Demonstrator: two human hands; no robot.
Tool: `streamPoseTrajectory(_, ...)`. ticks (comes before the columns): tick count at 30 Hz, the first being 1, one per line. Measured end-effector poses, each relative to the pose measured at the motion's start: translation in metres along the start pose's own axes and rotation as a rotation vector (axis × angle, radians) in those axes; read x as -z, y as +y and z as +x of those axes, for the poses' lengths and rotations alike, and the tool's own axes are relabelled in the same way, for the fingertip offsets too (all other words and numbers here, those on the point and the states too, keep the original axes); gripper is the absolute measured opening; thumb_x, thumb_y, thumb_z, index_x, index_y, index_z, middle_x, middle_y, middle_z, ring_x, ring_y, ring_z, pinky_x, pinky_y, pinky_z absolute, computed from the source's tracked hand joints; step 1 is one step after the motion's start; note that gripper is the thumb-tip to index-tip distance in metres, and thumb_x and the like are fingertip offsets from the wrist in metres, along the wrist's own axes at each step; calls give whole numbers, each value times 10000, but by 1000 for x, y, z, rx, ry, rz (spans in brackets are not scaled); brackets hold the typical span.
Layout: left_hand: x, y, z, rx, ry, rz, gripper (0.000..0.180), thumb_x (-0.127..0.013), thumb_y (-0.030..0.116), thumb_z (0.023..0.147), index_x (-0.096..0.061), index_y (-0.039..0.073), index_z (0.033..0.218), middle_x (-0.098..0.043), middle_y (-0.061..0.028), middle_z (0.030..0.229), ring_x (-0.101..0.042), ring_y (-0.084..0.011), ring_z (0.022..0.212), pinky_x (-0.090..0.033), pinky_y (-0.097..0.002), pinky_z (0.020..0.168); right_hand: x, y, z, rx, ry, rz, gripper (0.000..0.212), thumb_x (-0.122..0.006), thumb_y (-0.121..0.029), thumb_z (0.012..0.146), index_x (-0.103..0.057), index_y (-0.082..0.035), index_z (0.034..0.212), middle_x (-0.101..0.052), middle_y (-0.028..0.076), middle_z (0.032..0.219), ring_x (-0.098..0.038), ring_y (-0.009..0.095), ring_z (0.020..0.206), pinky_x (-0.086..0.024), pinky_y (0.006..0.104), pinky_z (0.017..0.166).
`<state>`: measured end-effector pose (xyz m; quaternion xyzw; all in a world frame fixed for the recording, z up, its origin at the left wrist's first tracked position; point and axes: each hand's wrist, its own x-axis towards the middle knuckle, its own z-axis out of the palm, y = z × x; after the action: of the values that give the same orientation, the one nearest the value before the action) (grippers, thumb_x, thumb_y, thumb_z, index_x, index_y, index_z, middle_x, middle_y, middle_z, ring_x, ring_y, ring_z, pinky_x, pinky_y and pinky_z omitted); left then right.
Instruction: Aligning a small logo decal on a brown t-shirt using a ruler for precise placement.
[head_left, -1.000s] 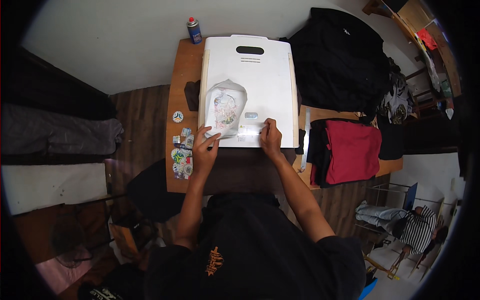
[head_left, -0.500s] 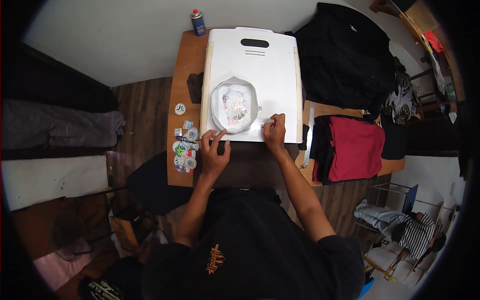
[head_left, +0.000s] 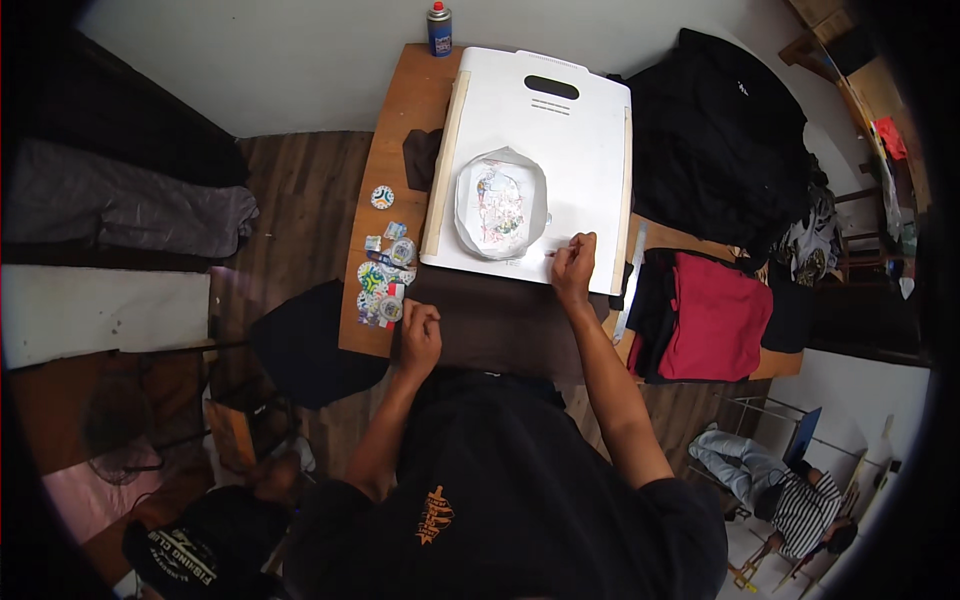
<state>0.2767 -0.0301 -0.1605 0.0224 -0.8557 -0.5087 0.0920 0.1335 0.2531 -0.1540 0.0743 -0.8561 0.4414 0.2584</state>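
Observation:
A white board with a handle slot (head_left: 560, 130) lies on the wooden table (head_left: 400, 110). On it rests a clear-edged sheet with a colourful printed design (head_left: 500, 203). My right hand (head_left: 573, 264) is closed at the board's near right edge, pinching a small thin object I cannot make out. My left hand (head_left: 420, 335) sits loosely curled on the dark cloth (head_left: 490, 320) at the table's near edge, beside a cluster of small colourful round badges and stickers (head_left: 383, 285). It holds nothing visible.
A spray can (head_left: 438, 28) stands at the table's far edge. Black garments (head_left: 720, 130) and a folded red cloth (head_left: 715, 315) lie to the right. A ruler-like strip (head_left: 632, 280) lies beside the board. A person lies on the floor at the lower right (head_left: 770, 485).
My left hand has left the board's near edge and drawn back onto the dark cloth. The printed sheet has flattened and settled on the board. My right hand has stayed by the board's near right edge.

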Motion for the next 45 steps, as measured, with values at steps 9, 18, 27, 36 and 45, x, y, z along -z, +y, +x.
streamPoseTrajectory(9, 42, -66, 55, 58, 93, -79, 116, -536, -131, 911, -516, -22, 946, -467, -162, 950, -531, -325, 856, -598, -433, 898, -4, -2, -1, -3, 92, -71, 272, -589, 184, 826, -524, 48, 1052, -388, 166, 1129, -498, 233, 886, -509, 315, 666)
streamPoseTrajectory(18, 86, -134, 123, -43, -210, 544, 421, -726, -11, 830, -675, 100, 1232, -623, -120, 1197, -579, -345, 1190, -422, -476, 1028, -7, 2, 3, -57, 16, -87, 241, -553, 222, 817, -520, 56, 989, -390, 175, 1082, -490, 274, 894, -511, 350, 697)
streamPoseTrajectory(27, 90, -129, 140, -74, -411, 612, 362, -784, 2, 800, -759, 89, 1151, -644, -108, 1173, -601, -321, 1164, -415, -454, 1045, -3, 9, 2, 117, -27, -157, 212, -538, 232, 763, -493, 43, 849, -422, 130, 906, -487, 246, 800, -474, 340, 628)
streamPoseTrajectory(36, 118, -87, 129, -152, -456, 701, 297, -773, 72, 844, -766, 78, 1141, -647, -96, 1110, -599, -293, 1146, -413, -412, 1014, -3, 3, 4, -20, 63, -36, 213, -524, 191, 810, -579, 30, 938, -545, 157, 924, -605, 274, 785, -494, 348, 631)
streamPoseTrajectory(45, 155, -35, 87, 6, -291, 674, 281, -764, 79, 865, -746, 66, 1146, -640, -92, 1083, -619, -291, 1086, -424, -408, 972, 2, 9, -5, -157, -24, 211, 216, -460, 197, 825, -573, 18, 783, -614, 118, 704, -643, 195, 663, -520, 313, 645)
